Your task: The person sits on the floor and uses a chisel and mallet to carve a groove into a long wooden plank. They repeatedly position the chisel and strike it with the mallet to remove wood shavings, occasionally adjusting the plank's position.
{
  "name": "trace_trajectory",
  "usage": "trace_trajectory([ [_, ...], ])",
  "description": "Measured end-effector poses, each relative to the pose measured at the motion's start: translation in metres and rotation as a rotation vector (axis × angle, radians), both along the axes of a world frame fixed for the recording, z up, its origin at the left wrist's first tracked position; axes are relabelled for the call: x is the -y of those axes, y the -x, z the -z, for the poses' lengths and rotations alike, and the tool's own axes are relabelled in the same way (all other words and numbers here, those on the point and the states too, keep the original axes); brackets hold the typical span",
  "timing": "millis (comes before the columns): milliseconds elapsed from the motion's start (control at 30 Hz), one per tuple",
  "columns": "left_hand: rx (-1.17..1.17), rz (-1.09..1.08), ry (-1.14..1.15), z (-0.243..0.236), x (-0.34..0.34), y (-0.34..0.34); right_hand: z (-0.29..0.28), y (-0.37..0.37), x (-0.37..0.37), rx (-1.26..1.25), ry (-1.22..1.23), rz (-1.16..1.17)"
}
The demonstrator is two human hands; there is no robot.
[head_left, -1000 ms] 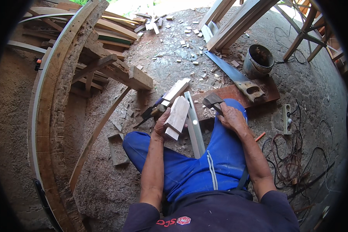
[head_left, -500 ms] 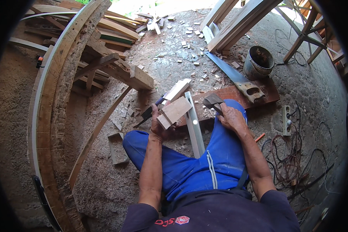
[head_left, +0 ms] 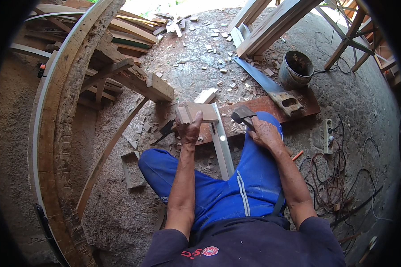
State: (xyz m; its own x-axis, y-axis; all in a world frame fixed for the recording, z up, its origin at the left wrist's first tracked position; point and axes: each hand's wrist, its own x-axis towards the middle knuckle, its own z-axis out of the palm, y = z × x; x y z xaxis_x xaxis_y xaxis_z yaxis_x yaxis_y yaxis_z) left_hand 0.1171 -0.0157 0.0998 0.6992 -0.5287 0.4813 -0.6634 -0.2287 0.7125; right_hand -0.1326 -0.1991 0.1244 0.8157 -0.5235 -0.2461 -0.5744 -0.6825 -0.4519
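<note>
My left hand (head_left: 189,131) grips a pale wooden block (head_left: 202,111) with a step cut across it, thumb up along its near side. Held in my right hand (head_left: 265,132), near my right knee, is a short-handled tool with a dark metal head (head_left: 243,114); hammer or hatchet, I cannot tell. Its handle is mostly hidden by my fingers. Between my legs a long, straight metal-grey bar (head_left: 223,147) leans on a reddish-brown board (head_left: 236,107). A dark, narrow tool (head_left: 165,129) lies just left of my left hand, and a pale wood offcut (head_left: 206,95) is beyond the block.
A handsaw (head_left: 267,84) rests on the board's right part, beside a dirty bucket (head_left: 296,70). Tangled cords and a power strip (head_left: 328,137) lie at right. A curved timber frame (head_left: 60,120) stands at left. Wood chips litter the floor; upright timbers (head_left: 276,31) stand at the back.
My left hand has moved slightly right and turned the wooden block, so it lies more level and its cut end faces me. My right hand and its tool have barely moved.
</note>
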Motion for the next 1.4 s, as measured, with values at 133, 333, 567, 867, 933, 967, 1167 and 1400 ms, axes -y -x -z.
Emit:
trace_trajectory([
  [133,-0.024,0.109,0.058,-0.027,0.021,0.02,-0.002,0.007,0.003,-0.017,0.005,0.025],
  [333,-0.195,0.161,0.078,-0.012,0.028,0.011,0.008,0.003,0.005,0.023,-0.004,0.016],
  [567,-0.117,0.161,0.001,-0.02,0.061,0.006,-0.011,0.009,0.027,0.298,-0.43,0.143],
  [867,0.05,0.196,-0.039,-0.011,0.061,0.008,-0.116,-0.028,-0.003,0.635,-0.104,-0.187],
  [933,-0.04,0.222,-0.214,-0.004,0.057,0.004,-0.149,-0.034,-0.007,0.592,-0.057,-0.224],
  [967,0.021,0.231,-0.245,0.004,0.053,-0.008,-0.166,-0.043,-0.012,0.663,0.04,-0.303],
  [1167,0.048,0.352,-0.304,-0.008,0.072,0.004,-0.195,-0.067,-0.017,0.281,0.333,-0.421],
  [1400,-0.354,0.356,-0.174,0.006,0.072,0.006,-0.15,-0.082,0.0,0.111,0.296,-0.416],
])
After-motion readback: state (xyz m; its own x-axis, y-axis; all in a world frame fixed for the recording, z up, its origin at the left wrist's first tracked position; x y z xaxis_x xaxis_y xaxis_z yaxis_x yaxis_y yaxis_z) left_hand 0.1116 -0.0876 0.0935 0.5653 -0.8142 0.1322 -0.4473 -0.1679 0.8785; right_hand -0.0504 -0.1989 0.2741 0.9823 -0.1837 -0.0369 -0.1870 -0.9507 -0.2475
